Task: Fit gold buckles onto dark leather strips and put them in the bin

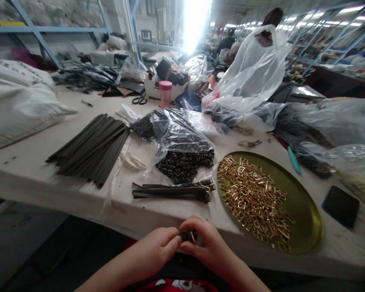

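My left hand [153, 248] and my right hand [208, 242] meet just below the table's front edge, both pinched on a small dark strap piece with a buckle [188, 235] held between their fingertips. Right above them on the table lies a short bundle of dark straps with buckles [173, 190]. To the right sits a round gold tray [304, 211] heaped with several gold buckles [252, 198]. A pile of dark loops [184, 164] spills from a clear plastic bag [176, 132].
A stack of long dark strips [93, 148] lies at the left. A white sack [15, 101] sits far left, a black pad [341, 205] far right, and a teal tool [294, 160] beside the tray. Plastic bags [252, 77], a pink cup [165, 93] and scissors [139, 99] crowd the back.
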### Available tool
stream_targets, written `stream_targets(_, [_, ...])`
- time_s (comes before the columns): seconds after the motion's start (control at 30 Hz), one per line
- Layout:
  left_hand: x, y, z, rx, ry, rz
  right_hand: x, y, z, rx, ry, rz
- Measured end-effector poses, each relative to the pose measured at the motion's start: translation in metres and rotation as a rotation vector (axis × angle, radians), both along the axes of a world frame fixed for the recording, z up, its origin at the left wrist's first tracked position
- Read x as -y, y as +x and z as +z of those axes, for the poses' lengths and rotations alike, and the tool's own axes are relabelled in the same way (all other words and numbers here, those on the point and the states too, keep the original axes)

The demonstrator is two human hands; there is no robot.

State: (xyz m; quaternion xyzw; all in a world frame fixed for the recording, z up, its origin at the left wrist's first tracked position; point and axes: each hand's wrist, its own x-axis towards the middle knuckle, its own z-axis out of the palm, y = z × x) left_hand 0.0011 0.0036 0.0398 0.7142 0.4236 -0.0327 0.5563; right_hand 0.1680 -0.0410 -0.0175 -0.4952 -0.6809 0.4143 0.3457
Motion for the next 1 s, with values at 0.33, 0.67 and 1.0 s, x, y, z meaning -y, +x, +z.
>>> stream_targets(0.33, [0.017,-0.004,-0.006,-0.065,0.073,0.02,0.009,0.002,0.014,0.474,0.494,0.149])
stream_targets(0.67, [-0.044,-0.002,-0.036,-0.224,0.872,-0.075,-0.034,0.036,-0.015,0.705,0.515,-0.164])
stream_targets(1.0, [-0.109,-0.044,-0.042,-0.47,1.134,0.19,-0.062,0.052,-0.057,0.766,1.074,-0.236])
